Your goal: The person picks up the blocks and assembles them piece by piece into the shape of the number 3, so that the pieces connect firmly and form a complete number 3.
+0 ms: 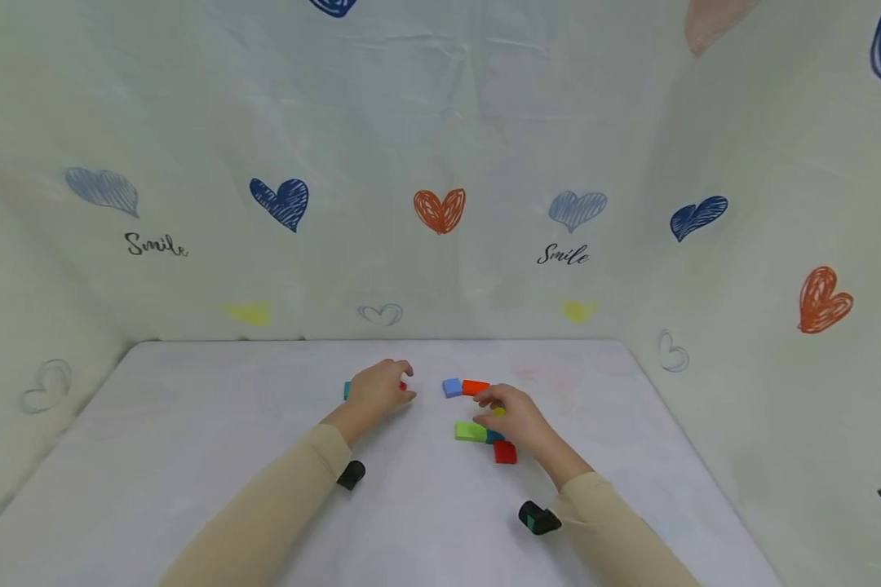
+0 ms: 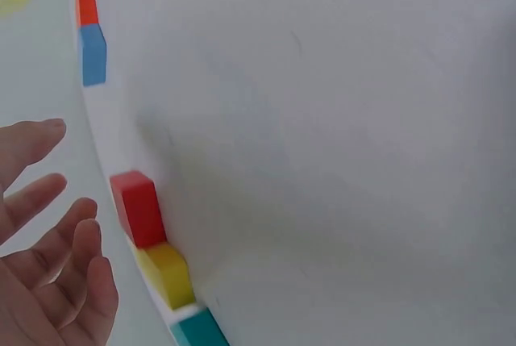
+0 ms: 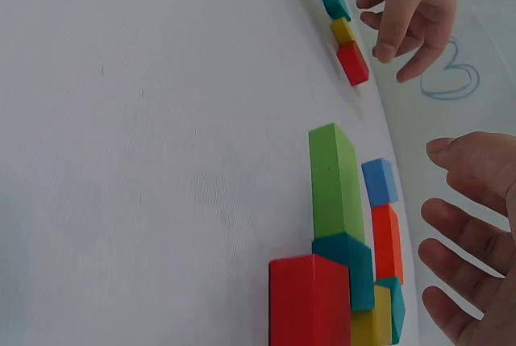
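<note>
My left hand (image 1: 374, 390) hovers at the left row of blocks, fingers loosely bent and holding nothing. In the left wrist view that row is a red block (image 2: 139, 209), a yellow block (image 2: 168, 275) and a teal block (image 2: 201, 330), end to end. Over the right group is my right hand (image 1: 517, 417), its fingers spread and empty. That group has a long light green block (image 3: 334, 185), a dark teal block (image 3: 347, 269) and a red block (image 3: 306, 302). Behind them run a blue block (image 3: 380, 181), an orange block (image 3: 387, 241), a teal block (image 3: 397, 306) and a yellow block (image 3: 369, 326).
The blocks lie on a white table (image 1: 426, 522). A white curtain (image 1: 440, 122) printed with hearts hangs behind it and at the sides. Black wrist cameras stick out below the left sleeve (image 1: 264, 505) and beside the right sleeve (image 1: 617, 526).
</note>
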